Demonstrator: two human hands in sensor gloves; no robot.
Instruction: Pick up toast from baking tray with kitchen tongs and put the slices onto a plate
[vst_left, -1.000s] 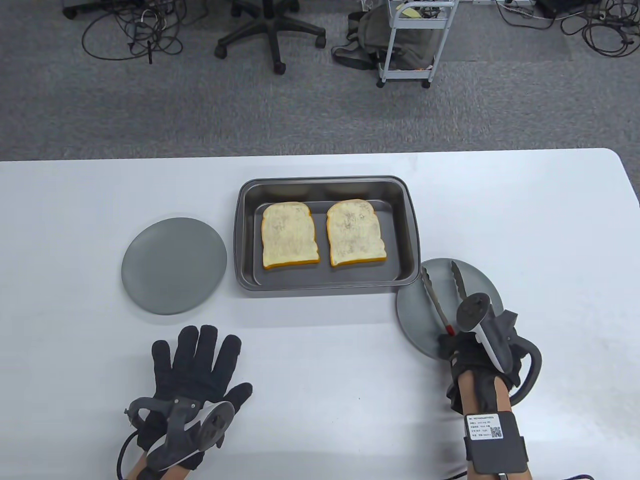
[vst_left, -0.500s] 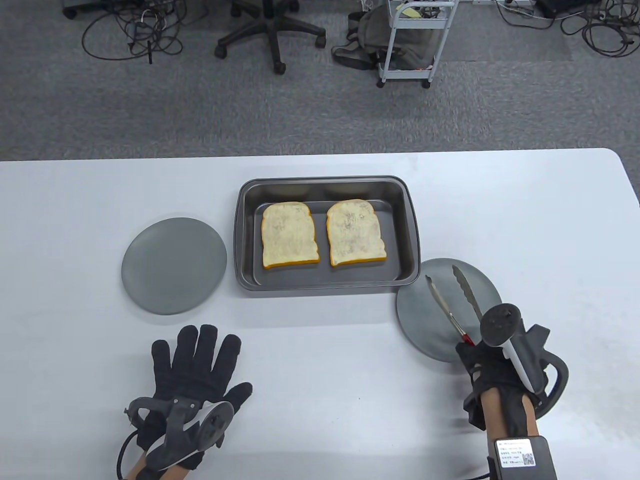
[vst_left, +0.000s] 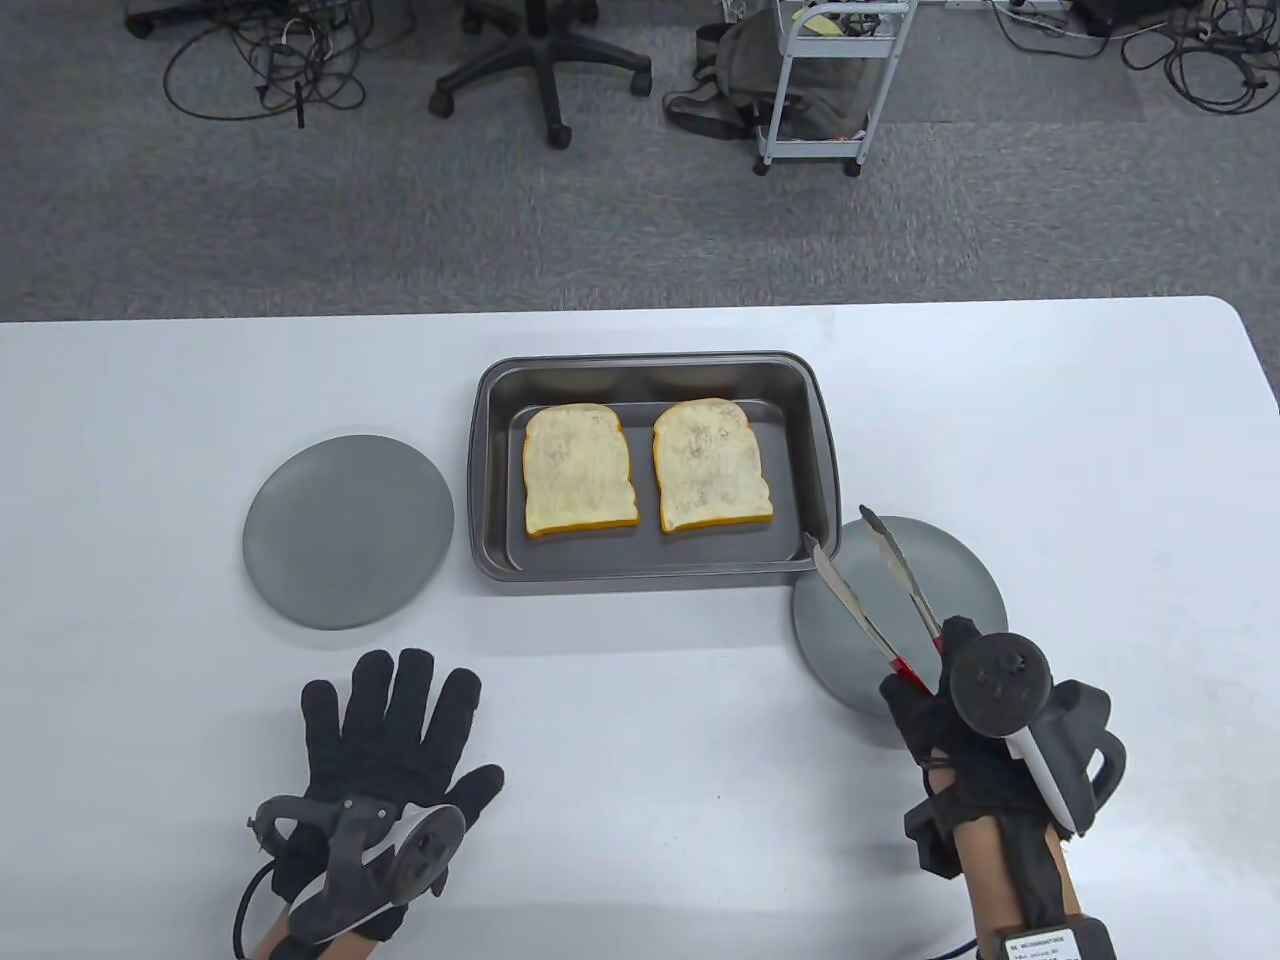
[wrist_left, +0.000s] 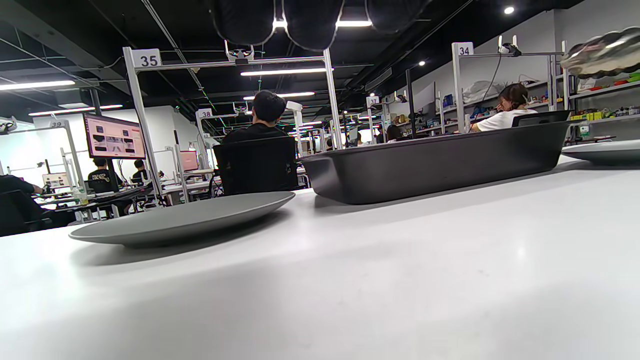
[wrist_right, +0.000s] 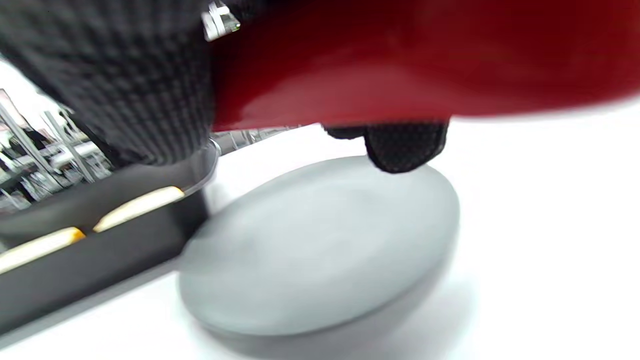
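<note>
Two toast slices (vst_left: 645, 482) only from above; right hand (vst_left: 945, 715) gripping tongs (vst_left: 872, 595), left hand (vst_left: 395, 725) flat.

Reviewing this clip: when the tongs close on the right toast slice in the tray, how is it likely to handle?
The right slice lies flat and keeps crisp edges, so it probably lifts stiffly. It looks thin, likely light. Flat on the tray floor, it may slide before the tongs, held open in the right hand, get an arm under it.
</note>
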